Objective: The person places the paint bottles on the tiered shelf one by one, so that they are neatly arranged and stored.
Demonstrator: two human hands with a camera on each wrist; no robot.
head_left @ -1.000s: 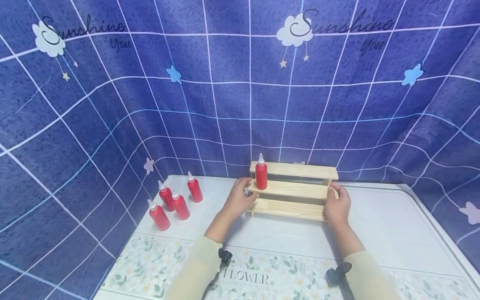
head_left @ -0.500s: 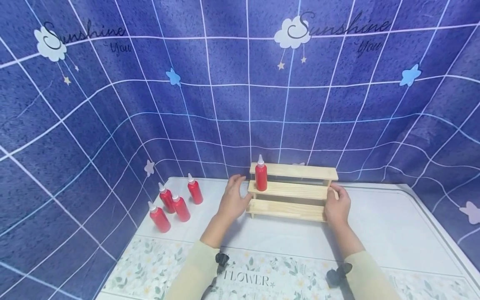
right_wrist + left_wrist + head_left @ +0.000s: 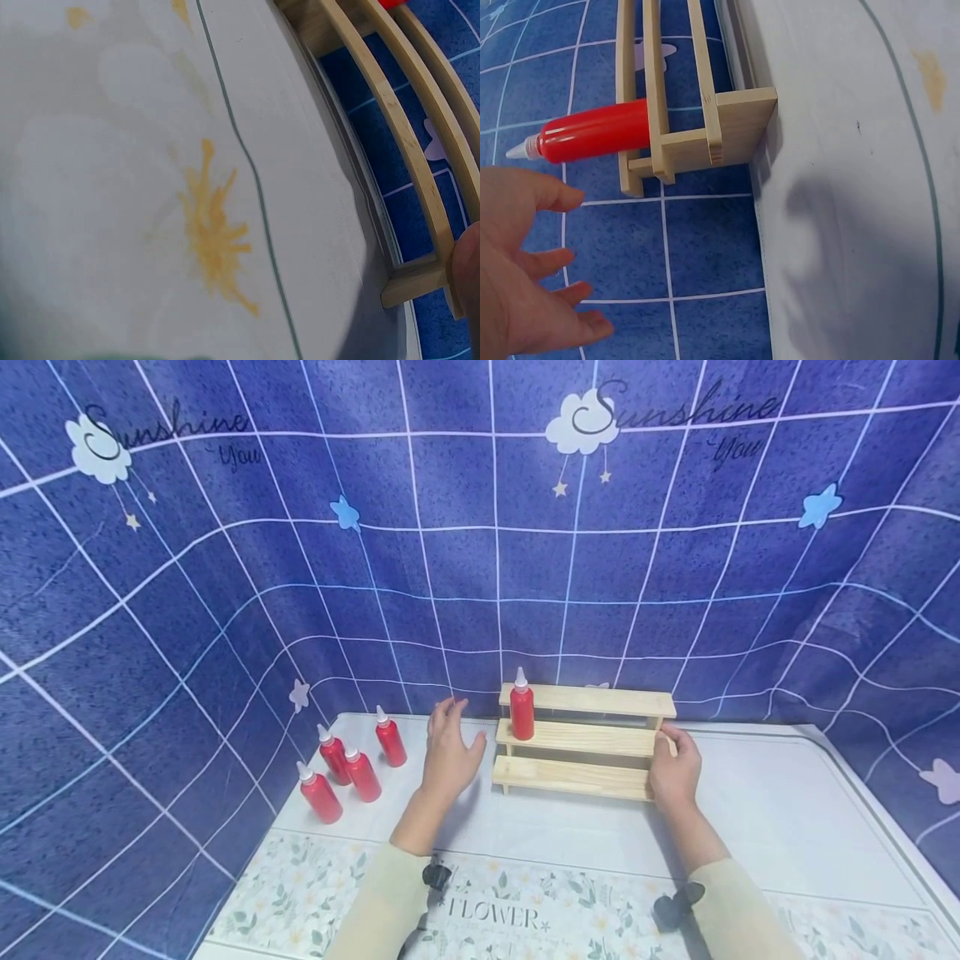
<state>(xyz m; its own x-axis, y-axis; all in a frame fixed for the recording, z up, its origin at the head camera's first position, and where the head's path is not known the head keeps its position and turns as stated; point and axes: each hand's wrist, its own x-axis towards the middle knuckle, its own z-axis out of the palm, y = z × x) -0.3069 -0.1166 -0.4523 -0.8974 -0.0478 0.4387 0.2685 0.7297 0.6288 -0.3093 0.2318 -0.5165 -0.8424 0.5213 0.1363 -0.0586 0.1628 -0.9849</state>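
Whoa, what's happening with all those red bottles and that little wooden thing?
A person's right hand is holding one end of a little wooden rack with three steps. One red bottle stands on its middle step, at the left end. The left hand is open and holds nothing, between the rack and four other red bottles. Those four stand on the table, off to the left.

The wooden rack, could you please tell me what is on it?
One red bottle stands on the middle tier, at left; the right hand hides part of the wooden rack at right.
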